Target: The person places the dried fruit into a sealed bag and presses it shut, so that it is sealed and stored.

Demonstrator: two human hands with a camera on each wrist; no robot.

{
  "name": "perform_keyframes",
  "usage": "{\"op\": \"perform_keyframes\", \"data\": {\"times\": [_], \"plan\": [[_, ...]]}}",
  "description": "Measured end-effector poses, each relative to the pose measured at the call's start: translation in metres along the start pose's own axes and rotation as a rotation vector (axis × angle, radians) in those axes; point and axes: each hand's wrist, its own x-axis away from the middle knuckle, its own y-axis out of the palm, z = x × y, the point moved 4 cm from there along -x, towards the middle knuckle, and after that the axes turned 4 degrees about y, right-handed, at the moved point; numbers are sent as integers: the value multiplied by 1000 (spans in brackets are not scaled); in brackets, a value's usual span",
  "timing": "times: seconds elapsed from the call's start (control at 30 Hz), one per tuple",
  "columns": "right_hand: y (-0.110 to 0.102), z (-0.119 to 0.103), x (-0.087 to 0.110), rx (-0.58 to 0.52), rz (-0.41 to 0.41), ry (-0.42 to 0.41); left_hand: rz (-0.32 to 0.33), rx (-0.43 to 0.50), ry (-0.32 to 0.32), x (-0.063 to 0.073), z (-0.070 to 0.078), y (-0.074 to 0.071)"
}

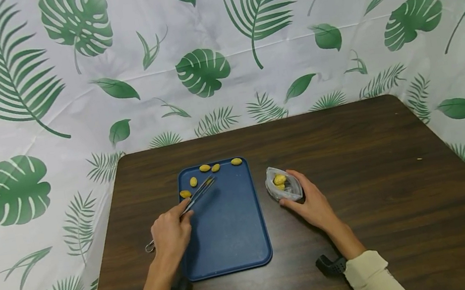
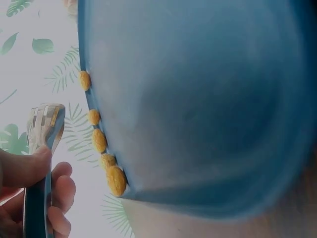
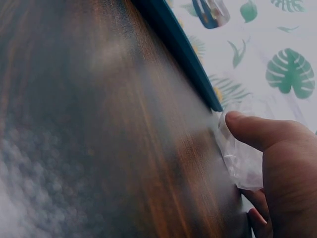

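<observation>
My left hand (image 1: 171,232) grips metal tongs (image 1: 197,195) with slotted tips, held over the upper left of the blue tray (image 1: 228,236). Between the tong tips shows a small yellow oval piece (image 1: 209,181); yellow also shows through the slots in the left wrist view. Several more yellow oval pieces (image 2: 99,141) lie along the tray's far and left sides. To the tray's right, my right hand (image 1: 313,203) holds a clear plastic bag (image 1: 272,191) by its side, thumb and fingers around it. Inside its open mouth sit yellow pieces (image 1: 280,179).
The tray and bag are on a dark wood table (image 1: 350,147). Behind the table hangs a white cloth (image 1: 154,106) printed with green leaves. A tiny pale speck (image 1: 419,158) lies on the table at the right.
</observation>
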Motion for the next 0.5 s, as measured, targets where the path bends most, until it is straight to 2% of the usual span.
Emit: {"op": "perform_keyframes", "data": {"times": [0.33, 0.5], "plan": [[1, 0, 0, -3, -3, 0, 3, 71, 24, -7, 14, 3], [1, 1, 0, -7, -8, -3, -5, 77, 24, -9, 19, 4]]}}
